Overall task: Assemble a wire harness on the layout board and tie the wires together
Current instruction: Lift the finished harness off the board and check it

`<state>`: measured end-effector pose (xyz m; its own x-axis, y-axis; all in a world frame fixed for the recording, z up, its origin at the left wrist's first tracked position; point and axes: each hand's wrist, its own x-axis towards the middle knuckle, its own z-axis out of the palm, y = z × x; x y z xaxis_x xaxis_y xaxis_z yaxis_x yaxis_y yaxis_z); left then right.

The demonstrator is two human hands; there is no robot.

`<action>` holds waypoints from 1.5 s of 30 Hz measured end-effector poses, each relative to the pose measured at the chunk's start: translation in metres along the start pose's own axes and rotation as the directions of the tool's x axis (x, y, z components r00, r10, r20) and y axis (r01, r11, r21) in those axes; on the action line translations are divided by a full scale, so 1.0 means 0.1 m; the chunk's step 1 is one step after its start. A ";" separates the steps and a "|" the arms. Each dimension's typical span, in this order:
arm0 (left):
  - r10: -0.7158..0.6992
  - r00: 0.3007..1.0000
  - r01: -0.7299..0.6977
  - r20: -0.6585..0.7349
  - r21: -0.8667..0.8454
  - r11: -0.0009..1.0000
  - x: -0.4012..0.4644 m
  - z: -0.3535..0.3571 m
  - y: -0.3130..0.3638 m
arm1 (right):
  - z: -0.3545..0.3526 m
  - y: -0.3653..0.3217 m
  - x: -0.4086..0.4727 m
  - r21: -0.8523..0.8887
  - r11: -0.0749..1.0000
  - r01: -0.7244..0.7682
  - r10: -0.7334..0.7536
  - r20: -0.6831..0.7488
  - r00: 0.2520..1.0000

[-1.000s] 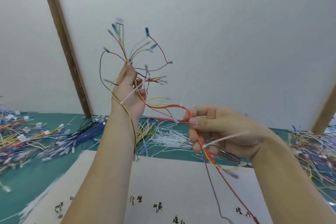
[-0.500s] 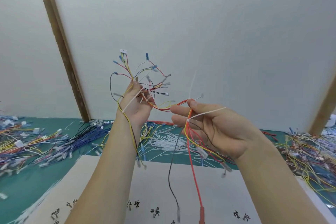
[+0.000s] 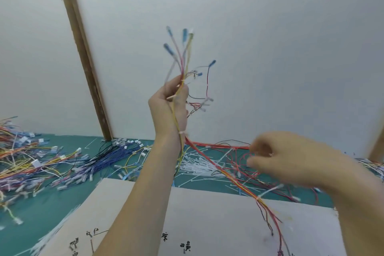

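My left hand (image 3: 168,108) is raised in front of the white wall, closed around the upper part of the wire harness (image 3: 226,174). Blue-tipped wire ends fan out above the fist. Below the wrist the red and yellow trunk, bound with white ties, slants down to the right over the pale layout board (image 3: 207,218). My right hand (image 3: 274,158) is blurred, fingers curled, low over the green mat just right of the trunk. Thin red wires lie at its fingertips. Whether it grips anything is unclear.
A pile of loose white zip ties (image 3: 197,167) lies on the green mat (image 3: 41,210) behind the board. Heaps of coloured wires (image 3: 31,162) fill the left, blue wires (image 3: 108,151) the middle, more wires (image 3: 372,164) the far right. A wooden post (image 3: 83,58) leans against the wall.
My left hand has lifted the harness higher and turned it upright. My right hand has left the tie point on the trunk and dropped to the right, and the trunk now hangs slanting.
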<state>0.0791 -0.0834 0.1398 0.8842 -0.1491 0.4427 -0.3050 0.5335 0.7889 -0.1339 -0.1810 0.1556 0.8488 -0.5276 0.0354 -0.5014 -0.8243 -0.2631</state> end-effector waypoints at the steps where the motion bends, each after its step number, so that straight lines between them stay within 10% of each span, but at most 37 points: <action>1: 0.071 0.997 -0.072 0.009 0.053 0.996 -0.03 0.03 -0.01 | -0.03 -0.06 -0.02 0.148 0.988 0.048 -0.023 -0.168 0.986; 4: 0.202 0.979 -0.201 0.016 0.217 0.955 -0.14 0.11 -0.03 | -0.02 -0.35 -0.04 0.692 0.658 0.297 -0.112 -0.299 0.948; 8: 0.247 0.969 -0.227 -0.028 0.303 0.925 -0.25 0.18 -0.03 | 0.32 -0.63 0.06 0.675 0.667 0.315 -0.186 -0.259 0.948; 14: 0.161 0.985 -0.138 -0.068 0.265 0.954 -0.20 0.14 0.03 | 0.28 -0.50 0.15 0.921 0.302 0.246 -0.146 -0.210 0.967; 20: 0.025 1.000 -0.024 0.002 0.249 0.968 -0.10 0.03 0.02 | 0.07 -0.17 0.23 0.795 -0.490 -0.357 -0.397 0.162 0.904; 25: 0.007 0.999 -0.016 0.040 0.243 0.970 -0.10 0.04 0.00 | 0.08 -0.10 0.30 0.641 -0.618 -0.455 -0.444 0.193 0.875; 28: -0.034 0.997 0.023 0.064 0.165 0.986 -0.11 0.05 -0.01 | 0.06 -0.22 0.21 0.833 -0.476 -0.281 -0.340 0.120 0.933; 30: -0.144 0.985 0.142 0.099 0.031 0.989 -0.10 0.06 -0.01 | 0.08 -0.33 0.11 0.999 -0.012 0.047 -0.256 -0.048 0.965; 33: -0.360 0.915 0.398 0.182 -0.267 0.878 -0.07 0.07 0.01 | 0.17 -0.47 -0.01 0.607 0.622 0.495 -0.402 -0.295 0.867; 37: -0.438 0.843 0.538 0.312 -0.507 0.674 -0.07 0.11 0.04 | 0.18 -0.51 0.04 0.736 0.517 0.437 -0.254 -0.356 0.900; 39: -0.433 0.811 0.582 0.394 -0.621 0.524 -0.08 0.11 0.08 | 0.17 -0.36 0.14 0.632 0.687 0.359 -0.110 -0.398 0.911; 42: -0.402 0.804 0.583 0.438 -0.713 0.390 -0.09 0.12 0.13 | 0.26 -0.13 0.20 0.497 0.854 0.155 -0.193 0.026 0.981; 45: -0.403 0.802 0.572 0.440 -0.761 0.306 -0.10 0.09 0.14 | 0.39 -0.08 0.22 0.687 0.727 0.014 -0.391 0.397 0.830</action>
<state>0.0629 -0.0818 0.1507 0.6766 -0.7011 0.2251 0.6812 0.7120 0.1702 -0.1042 -0.1780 0.1210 0.9675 -0.0335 -0.2507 -0.2371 -0.4653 -0.8528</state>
